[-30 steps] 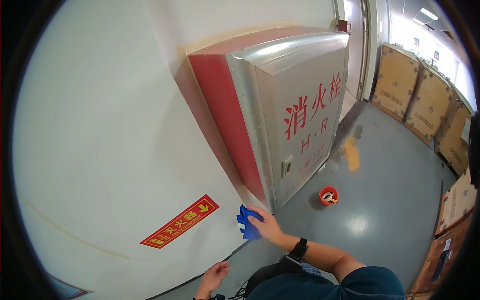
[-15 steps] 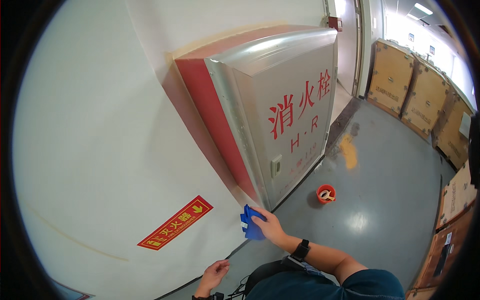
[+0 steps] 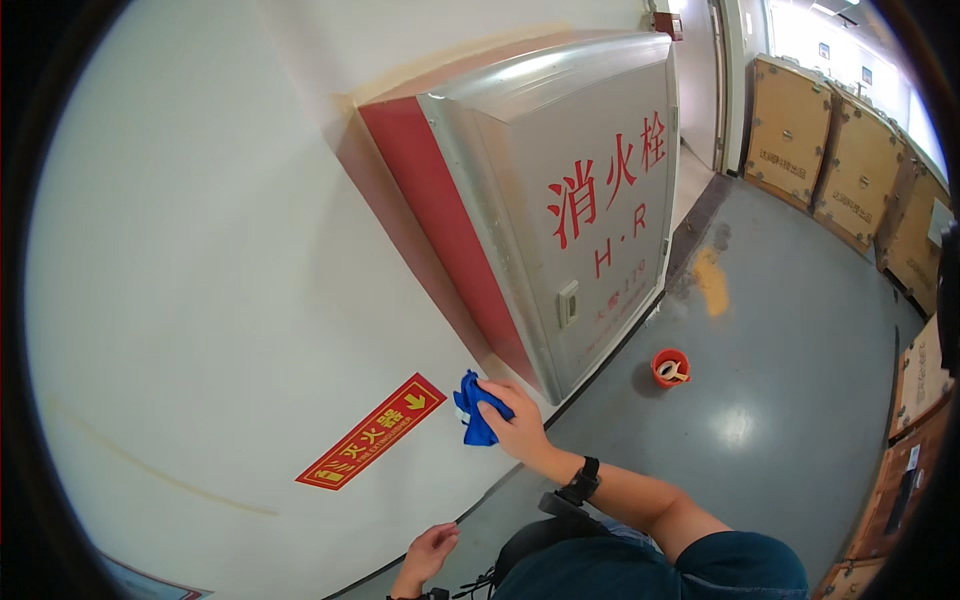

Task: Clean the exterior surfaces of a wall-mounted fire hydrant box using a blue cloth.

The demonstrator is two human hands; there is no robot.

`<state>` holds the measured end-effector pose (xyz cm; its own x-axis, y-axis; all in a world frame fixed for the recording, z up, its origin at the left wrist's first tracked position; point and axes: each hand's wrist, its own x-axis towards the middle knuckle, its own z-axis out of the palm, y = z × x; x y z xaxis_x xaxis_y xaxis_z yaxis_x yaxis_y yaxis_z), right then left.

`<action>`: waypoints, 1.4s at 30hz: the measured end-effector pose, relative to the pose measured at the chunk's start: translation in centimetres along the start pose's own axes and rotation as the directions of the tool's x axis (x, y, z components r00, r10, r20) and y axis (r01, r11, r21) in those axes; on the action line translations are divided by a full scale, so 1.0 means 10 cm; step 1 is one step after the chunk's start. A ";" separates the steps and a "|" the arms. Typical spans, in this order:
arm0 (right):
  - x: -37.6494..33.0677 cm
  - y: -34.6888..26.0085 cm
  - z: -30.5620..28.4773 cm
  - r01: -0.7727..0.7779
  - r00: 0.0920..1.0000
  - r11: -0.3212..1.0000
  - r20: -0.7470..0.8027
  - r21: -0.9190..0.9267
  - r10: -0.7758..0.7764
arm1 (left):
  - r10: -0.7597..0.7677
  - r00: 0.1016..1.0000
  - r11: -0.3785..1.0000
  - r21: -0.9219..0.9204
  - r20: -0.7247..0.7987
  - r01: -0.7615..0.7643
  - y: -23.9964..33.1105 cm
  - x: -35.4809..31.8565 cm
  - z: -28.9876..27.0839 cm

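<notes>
Blue cloth (image 3: 474,415) is pressed flat against the white wall (image 3: 220,280) beside the red-sided metal cabinet (image 3: 560,230) by the outstretched right hand (image 3: 515,420), while the left hand (image 3: 430,550) hangs low, seemingly loosely curled and empty.

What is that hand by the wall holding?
The right hand presses a bunched blue cloth against the white wall, fingers over its right side. The left hand holds nothing.

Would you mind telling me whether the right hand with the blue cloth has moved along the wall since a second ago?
Cannot tell. The right hand presses the blue cloth to the white wall beside the cabinet's lower corner, as before; the camera itself shifted.
</notes>
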<state>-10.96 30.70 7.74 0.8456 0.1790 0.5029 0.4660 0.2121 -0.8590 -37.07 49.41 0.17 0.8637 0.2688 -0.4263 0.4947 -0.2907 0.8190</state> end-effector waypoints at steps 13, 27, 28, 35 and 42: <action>-0.59 0.43 -0.55 -0.271 0.960 0.959 0.050 -0.085 0.276 | 0.000 0.998 0.998 -0.062 0.058 0.004 0.15 0.16 0.18; 0.18 -0.26 -0.27 0.058 0.996 0.992 0.077 -0.112 -0.050 | 0.044 0.999 0.995 -0.095 0.025 -0.042 -0.08 0.12 0.21; 0.26 -0.31 -0.23 0.061 0.995 0.992 0.081 -0.109 -0.052 | 0.063 0.998 0.991 -0.121 0.003 -0.062 -0.11 0.10 0.19; 0.84 -0.84 0.00 0.469 0.877 0.859 -0.003 -0.207 -0.480 | 0.037 0.999 0.998 -0.060 0.019 -0.035 -0.13 0.07 0.10; 0.30 -0.37 -0.15 0.434 0.887 0.859 0.292 -0.271 -0.357 | 0.153 0.988 0.982 0.113 -0.023 -0.150 -0.10 -0.14 0.08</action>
<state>-9.79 28.98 12.31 0.5082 0.3633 0.7809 0.8382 -0.0001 -0.5454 -38.70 48.53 -0.33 0.9269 0.2425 -0.2865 0.3673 -0.4295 0.8250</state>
